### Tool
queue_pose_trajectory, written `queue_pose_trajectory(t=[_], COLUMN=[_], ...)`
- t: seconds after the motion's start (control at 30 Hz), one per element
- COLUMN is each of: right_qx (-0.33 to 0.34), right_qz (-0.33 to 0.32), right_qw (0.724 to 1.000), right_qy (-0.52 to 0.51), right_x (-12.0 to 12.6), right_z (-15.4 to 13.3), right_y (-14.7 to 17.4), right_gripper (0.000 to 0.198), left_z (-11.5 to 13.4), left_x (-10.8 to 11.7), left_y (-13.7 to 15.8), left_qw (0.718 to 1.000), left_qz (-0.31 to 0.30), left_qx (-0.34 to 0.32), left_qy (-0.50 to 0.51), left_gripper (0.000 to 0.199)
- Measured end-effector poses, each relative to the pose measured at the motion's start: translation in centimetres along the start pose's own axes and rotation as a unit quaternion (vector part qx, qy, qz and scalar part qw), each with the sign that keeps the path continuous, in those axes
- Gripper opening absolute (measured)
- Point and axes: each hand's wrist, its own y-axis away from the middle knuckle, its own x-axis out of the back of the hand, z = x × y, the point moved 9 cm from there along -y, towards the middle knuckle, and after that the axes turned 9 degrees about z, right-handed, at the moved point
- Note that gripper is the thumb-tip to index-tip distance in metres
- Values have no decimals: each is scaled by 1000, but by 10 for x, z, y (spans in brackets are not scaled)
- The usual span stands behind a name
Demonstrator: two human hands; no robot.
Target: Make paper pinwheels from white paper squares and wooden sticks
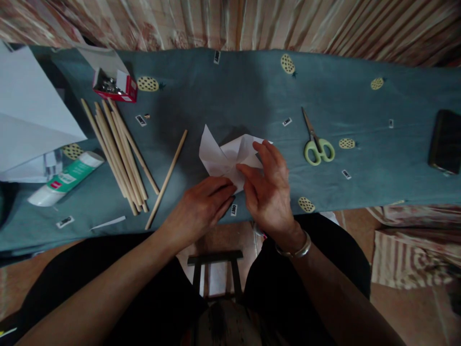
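Beside the near edge of the tabletop [363, 185], midway along, is the folded paper [212, 156]. The left hand [203, 204] lays its fingers together there; whether clamped, I cannot tell. The right hand [269, 190] spreads its fingers apart, one touching the paper. A stick [167, 179] lies leftward, scissors [314, 135] rightward, both apart from the hands.

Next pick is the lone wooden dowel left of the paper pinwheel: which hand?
Likely the left hand: the lone wooden dowel lies on its side, nearer it. The right hand would have to reach across the paper pinwheel. Both hands are at the pinwheel.
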Motion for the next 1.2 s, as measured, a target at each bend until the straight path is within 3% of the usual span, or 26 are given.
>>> queue_pose_trajectory(t=[0.4, 1.0, 1.2], right_qx=[-20, 10, -9], right_qz=[-31, -32, -60], right_qw=[999, 999, 998], right_qy=[-26, 17, 17], right_x=[-5, -11, -20], right_z=[0, -2, 0], right_y=[2, 4, 10], right_gripper=[33, 29, 33], left_z=[-3, -4, -6], left_x=[-2, -2, -4], left_y=[-1, -3, -2], left_qw=[1000, 999, 999], left_qz=[-17, -37, -37], left_qx=[17, 18, 21], left_qy=[17, 15, 27], left_gripper=[18, 18, 19])
